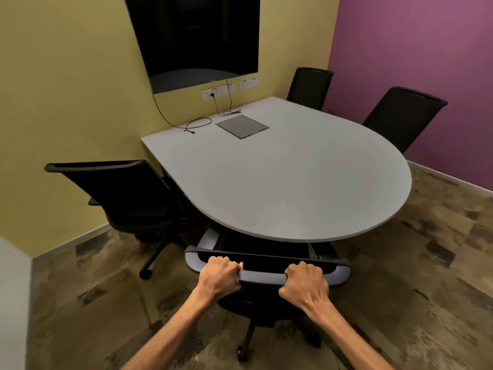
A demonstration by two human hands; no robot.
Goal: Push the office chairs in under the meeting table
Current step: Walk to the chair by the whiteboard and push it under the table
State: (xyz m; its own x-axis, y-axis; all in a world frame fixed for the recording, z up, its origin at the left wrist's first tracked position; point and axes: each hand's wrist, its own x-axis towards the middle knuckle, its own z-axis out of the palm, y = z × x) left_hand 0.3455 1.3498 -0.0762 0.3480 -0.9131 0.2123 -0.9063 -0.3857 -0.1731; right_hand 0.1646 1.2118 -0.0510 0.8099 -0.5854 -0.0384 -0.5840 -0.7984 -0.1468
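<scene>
A grey meeting table (280, 182) with a rounded near end fills the middle of the room. Right in front of me stands a black office chair (262, 276), its seat partly under the table's rounded edge. My left hand (220, 276) grips the left part of its top rail. On the right part of the same rail my right hand (306, 285) is closed. A second black chair (128, 193) stands at the table's left side, angled, with its seat near the edge. Two more black chairs (309, 86) (402, 116) stand at the far right side.
A dark screen (194, 38) hangs on the yellow wall above wall sockets (217, 92), with cables (198, 122) trailing onto the table. A grey cover plate (241, 126) is set into the tabletop. A purple wall (426, 49) is at the right. The floor is patterned brown carpet.
</scene>
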